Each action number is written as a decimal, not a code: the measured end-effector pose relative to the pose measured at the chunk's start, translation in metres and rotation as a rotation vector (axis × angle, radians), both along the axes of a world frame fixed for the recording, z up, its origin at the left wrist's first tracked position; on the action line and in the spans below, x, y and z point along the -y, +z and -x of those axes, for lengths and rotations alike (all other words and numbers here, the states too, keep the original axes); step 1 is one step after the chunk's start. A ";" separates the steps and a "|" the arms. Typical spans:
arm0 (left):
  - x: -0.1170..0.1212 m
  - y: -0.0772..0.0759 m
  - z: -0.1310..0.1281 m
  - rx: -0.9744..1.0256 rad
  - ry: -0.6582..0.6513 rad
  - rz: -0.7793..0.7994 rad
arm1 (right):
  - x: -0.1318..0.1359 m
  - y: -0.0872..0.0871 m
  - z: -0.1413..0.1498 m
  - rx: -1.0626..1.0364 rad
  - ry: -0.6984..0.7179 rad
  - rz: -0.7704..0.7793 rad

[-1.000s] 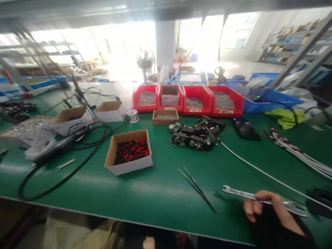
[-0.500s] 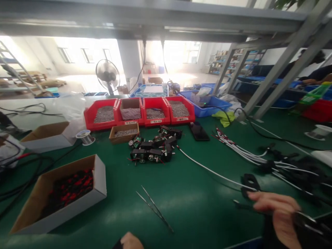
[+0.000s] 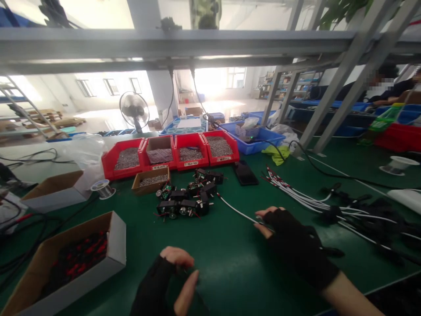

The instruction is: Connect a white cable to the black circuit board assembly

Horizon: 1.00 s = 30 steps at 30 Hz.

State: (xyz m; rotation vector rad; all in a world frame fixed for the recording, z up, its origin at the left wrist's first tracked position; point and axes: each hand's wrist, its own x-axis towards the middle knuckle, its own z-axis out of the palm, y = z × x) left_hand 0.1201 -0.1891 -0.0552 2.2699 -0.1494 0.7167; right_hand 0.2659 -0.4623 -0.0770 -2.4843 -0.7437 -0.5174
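My left hand [image 3: 166, 281], in a black fingerless glove, hovers low over the green mat [image 3: 230, 259] near the front edge. Its fingers are curled and the thumb sticks out, and whatever is under them is hidden. My right hand [image 3: 291, 239], also gloved, rests on the mat to the right. Its fingertips are pinched together where a thin white cable [image 3: 235, 210] runs in under them. I cannot tell whether they grip the cable or some other thin thing. A pile of small black motor parts [image 3: 187, 197] lies beyond both hands.
Red bins [image 3: 171, 151] of small metal parts line the back, with a small cardboard tray [image 3: 150, 182] in front. A cardboard box of red and black pieces [image 3: 70, 263] sits front left. Also here: solder spool [image 3: 102, 188], phone [image 3: 245, 173], white wire bundle [image 3: 305, 197], fan [image 3: 133, 107].
The view has swung right and up. My right hand moved left to the white cable, and the wrench it held no longer shows. My left hand rose into view over where the tweezers lay.
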 end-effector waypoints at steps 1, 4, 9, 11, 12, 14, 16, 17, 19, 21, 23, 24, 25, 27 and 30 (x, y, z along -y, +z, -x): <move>0.000 0.005 -0.013 0.031 0.000 -0.059 | -0.014 0.005 -0.007 -0.030 0.021 0.054; -0.001 0.013 -0.060 0.120 0.035 -0.232 | -0.053 0.020 -0.034 -0.096 -0.012 0.209; -0.003 -0.005 -0.122 0.015 0.033 -0.347 | -0.094 0.024 -0.063 -0.149 -0.058 0.310; -0.004 -0.014 -0.131 -0.021 0.026 -0.349 | -0.100 0.015 -0.065 -0.130 -0.036 0.298; -0.005 -0.018 -0.133 -0.024 0.026 -0.348 | -0.101 0.010 -0.065 -0.124 -0.017 0.292; -0.007 -0.023 -0.131 -0.030 0.032 -0.343 | -0.099 0.000 -0.067 -0.132 0.022 0.283; -0.008 -0.024 -0.127 -0.038 0.045 -0.333 | -0.093 -0.005 -0.072 -0.155 0.053 0.260; -0.008 -0.024 -0.124 -0.045 0.056 -0.328 | -0.089 -0.006 -0.075 -0.168 0.059 0.237; -0.006 -0.022 -0.120 -0.070 0.085 -0.321 | -0.078 -0.002 -0.081 -0.196 0.055 0.166; -0.003 -0.020 -0.117 -0.100 0.117 -0.322 | -0.068 0.006 -0.085 -0.243 0.049 0.075; 0.001 -0.017 -0.114 -0.121 0.120 -0.325 | -0.059 0.014 -0.084 -0.278 0.051 -0.020; 0.004 -0.016 -0.112 -0.128 0.107 -0.322 | -0.057 0.017 -0.082 -0.286 0.053 -0.067; 0.006 -0.015 -0.110 -0.139 0.086 -0.318 | -0.055 0.018 -0.079 -0.292 0.057 -0.109; 0.010 -0.013 -0.104 -0.175 0.025 -0.313 | -0.056 0.017 -0.071 -0.308 0.074 -0.177; 0.014 -0.011 -0.092 -0.186 -0.077 -0.200 | -0.063 0.010 -0.057 -0.349 0.123 -0.260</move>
